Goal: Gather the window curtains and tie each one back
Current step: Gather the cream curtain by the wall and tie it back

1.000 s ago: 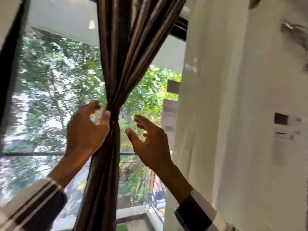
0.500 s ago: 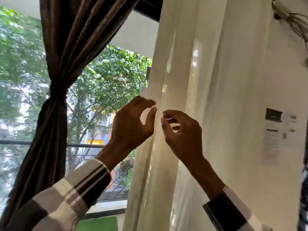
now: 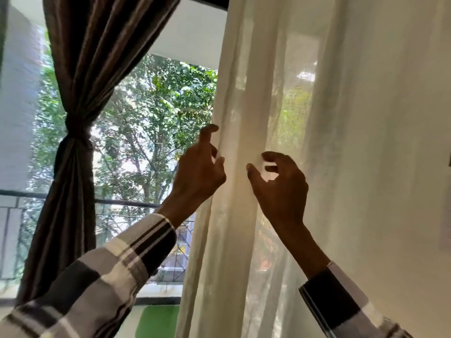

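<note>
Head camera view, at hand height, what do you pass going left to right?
Tied brown curtain → trees through the window → left hand → white sheer curtain → right hand → wall

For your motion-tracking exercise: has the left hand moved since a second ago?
Yes. The left hand has left the tied brown curtain and moved rightward to the edge of the white sheer curtain.

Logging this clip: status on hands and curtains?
Left hand pinching sheer cream curtain edge. Right hand curled at its folds, grip unclear. Brown striped curtain already tied. Nothing obstructing.
</note>
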A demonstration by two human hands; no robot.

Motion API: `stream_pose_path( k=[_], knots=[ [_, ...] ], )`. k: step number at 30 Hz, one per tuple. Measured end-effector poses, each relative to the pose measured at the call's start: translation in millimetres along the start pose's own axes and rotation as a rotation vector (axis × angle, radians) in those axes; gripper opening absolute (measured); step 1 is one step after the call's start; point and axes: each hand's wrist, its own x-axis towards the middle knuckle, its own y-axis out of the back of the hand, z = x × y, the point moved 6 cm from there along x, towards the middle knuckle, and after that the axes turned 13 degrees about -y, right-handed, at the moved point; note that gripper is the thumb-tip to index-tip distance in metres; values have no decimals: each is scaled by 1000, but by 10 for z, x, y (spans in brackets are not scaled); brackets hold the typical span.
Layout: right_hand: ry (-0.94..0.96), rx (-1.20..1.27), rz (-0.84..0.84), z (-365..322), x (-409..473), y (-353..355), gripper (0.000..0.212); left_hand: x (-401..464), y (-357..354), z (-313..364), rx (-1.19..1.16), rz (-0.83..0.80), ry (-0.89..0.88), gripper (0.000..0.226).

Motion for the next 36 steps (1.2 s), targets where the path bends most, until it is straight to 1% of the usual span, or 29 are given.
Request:
stream_pose_path(
  k=[2, 3, 4, 6, 7, 9, 10, 12, 16, 17, 19, 22, 24, 25, 27, 28, 29, 31, 33, 34, 35, 36],
  knots=[
    [-106, -5, -20, 59, 64, -123, 63, -46, 27, 61, -36, 9, -88, 60],
    [-150, 3, -49, 78, 90, -207, 67, -69, 28, 71, -57, 16, -120, 59],
    [-169, 17, -87, 88, 113, -317, 65, -84, 22, 58, -74, 23, -142, 59],
    [-123, 34, -165, 32, 112, -521, 45, -104, -2, 7, -93, 34, -150, 61],
    [-75, 31, -170, -10, 97, -590, 34, -105, -16, -37, -106, 38, -143, 63],
    [12, 50, -100, -45, 53, -619, 19, -134, -24, -109, -139, 65, -108, 65],
    [43, 60, -50, -32, 28, -615, 16, -162, -29, -146, -159, 84, -80, 66],
    [91, 56, 30, 34, -47, -603, 17, -240, -71, -186, -200, 107, -29, 63],
    [151, 13, 43, 142, -284, -565, 17, -457, -205, -140, -202, 142, -52, 29],
    [155, 10, 38, 170, -320, -549, 16, -505, -242, -116, -210, 142, -47, 25],
    [132, 33, 6, 244, -356, -523, 20, -577, -295, -42, -227, 143, -23, 24],
    [85, 119, -90, 311, -457, -524, 30, -646, -307, 94, -273, 172, 37, 21],
    [108, 158, -157, 347, -538, -461, 27, -680, -316, 207, -278, 191, 88, 18],
    [133, 154, -186, 365, -584, -431, 24, -692, -323, 250, -271, 185, 120, 21],
    [175, 138, -247, 436, -652, -368, 14, -706, -369, 315, -236, 151, 205, 33],
    [198, 129, -267, 482, -686, -336, 14, -719, -394, 346, -196, 124, 238, 35],
    [227, 125, -279, 518, -714, -304, 17, -730, -412, 377, -143, 96, 261, 33],
    [301, 127, -304, 549, -754, -220, 19, -754, -430, 427, -34, 63, 282, 21],
    [392, 123, -363, 572, -793, -131, 14, -804, -410, 443, 39, 63, 288, 10],
    [417, 136, -403, 608, -796, -80, 11, -833, -397, 434, 63, 70, 290, 7],
    [403, 164, -425, 664, -747, -18, 13, -842, -377, 435, 84, 80, 289, 5],
    [362, 186, -396, 735, -688, 55, 18, -873, -371, 415, 92, 85, 287, 5]
  ],
)
